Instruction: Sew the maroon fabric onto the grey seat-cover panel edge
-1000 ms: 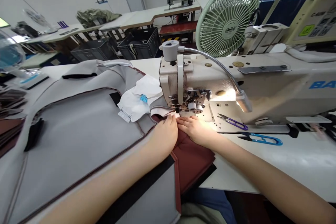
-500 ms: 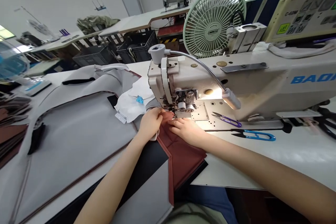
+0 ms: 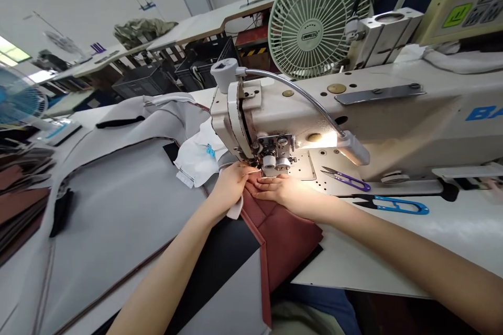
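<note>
Maroon fabric panel [image 3: 283,230] at the sewing machine's [image 3: 314,115] needle, on the white table [image 3: 393,251].
Head view: left hand [image 3: 230,188] curls, pinching the panel's pale edge just before the presser foot; right hand [image 3: 288,192] lies flat, fingers stretched, pressing the panel down beside it. Both forearms reach forward. Purple snips [image 3: 348,180] and blue snips [image 3: 396,205] lie to the right.
</note>
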Demonstrator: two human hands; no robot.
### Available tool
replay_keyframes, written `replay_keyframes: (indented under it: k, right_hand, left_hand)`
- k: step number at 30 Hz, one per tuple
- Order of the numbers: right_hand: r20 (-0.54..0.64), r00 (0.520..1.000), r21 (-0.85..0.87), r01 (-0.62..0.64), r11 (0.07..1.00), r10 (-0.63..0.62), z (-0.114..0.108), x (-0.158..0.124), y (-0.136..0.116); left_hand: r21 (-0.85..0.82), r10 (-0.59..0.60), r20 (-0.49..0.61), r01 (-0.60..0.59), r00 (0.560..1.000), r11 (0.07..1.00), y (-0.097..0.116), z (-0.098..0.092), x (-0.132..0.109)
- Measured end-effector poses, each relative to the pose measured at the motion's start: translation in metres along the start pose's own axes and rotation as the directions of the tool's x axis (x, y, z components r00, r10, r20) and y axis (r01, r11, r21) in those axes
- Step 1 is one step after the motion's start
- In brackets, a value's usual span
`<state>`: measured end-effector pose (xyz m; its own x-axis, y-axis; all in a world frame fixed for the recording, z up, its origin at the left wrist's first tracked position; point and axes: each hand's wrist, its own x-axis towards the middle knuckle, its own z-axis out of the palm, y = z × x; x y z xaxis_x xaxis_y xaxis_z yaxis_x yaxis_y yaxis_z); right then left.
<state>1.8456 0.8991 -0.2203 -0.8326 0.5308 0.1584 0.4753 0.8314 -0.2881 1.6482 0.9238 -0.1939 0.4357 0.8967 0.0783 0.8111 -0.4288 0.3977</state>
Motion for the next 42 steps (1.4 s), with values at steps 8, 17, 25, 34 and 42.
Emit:
replay_keyframes:
  k: [8, 17, 25, 34, 42]
  right_hand:
    - [0.029, 0.999, -0.042, -0.014, 0.999, 0.015, -0.007, 0.001, -0.005]
    - [0.002, 1.000, -0.060, 0.009, 0.998, -0.009, -0.005, 0.000, 0.002]
    - [0.043, 0.999, -0.111, -0.010, 0.994, 0.015, -0.006, 0.003, 0.003]
    - [-0.014, 0.999, -0.202, -0.042, 0.978, 0.040, 0.005, 0.000, 0.002]
    - [-0.099, 0.995, -0.242, -0.044, 0.969, 0.020, 0.014, -0.002, -0.002]
  left_hand:
    - [0.177, 0.039, 0.061, -0.050, 0.997, 0.983, 0.007, 0.001, -0.003]
    - [0.593, 0.045, 0.214, -0.167, 0.976, 0.788, 0.037, 0.007, -0.009]
    - [0.577, 0.005, 0.187, -0.114, 0.982, 0.809, 0.034, 0.009, -0.007]
    - [0.540, 0.029, 0.197, -0.133, 0.980, 0.831, 0.029, 0.002, -0.003]
    - [0.563, 0.017, 0.239, -0.153, 0.971, 0.812, 0.035, 0.000, -0.001]
